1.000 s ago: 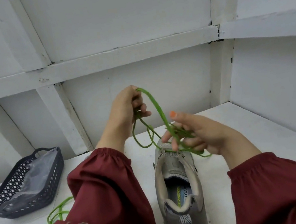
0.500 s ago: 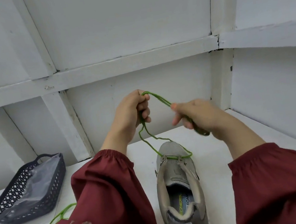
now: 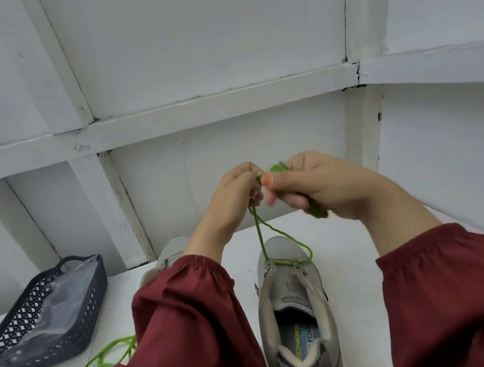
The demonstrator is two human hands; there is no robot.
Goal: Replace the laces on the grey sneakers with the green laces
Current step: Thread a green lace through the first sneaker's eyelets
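Note:
A grey sneaker point(image 3: 295, 305) stands on the white table, toe pointing away from me. A green lace point(image 3: 277, 234) runs through its front eyelets and rises to my hands. My left hand point(image 3: 234, 200) and my right hand point(image 3: 310, 185) are raised above the toe, touching each other, and both pinch the green lace. A bunch of the lace shows in my right fist. A second grey sneaker point(image 3: 169, 255) is partly hidden behind my left sleeve. Another green lace point(image 3: 104, 360) lies on the table at the left.
A dark perforated basket point(image 3: 45, 312) with a clear plastic bag in it sits at the left of the table. White panelled walls close the table at the back and at the right.
My hands have come together above the sneaker's toe. The right hand has gathered the lace into its fist, and the loose loops between the hands are gone.

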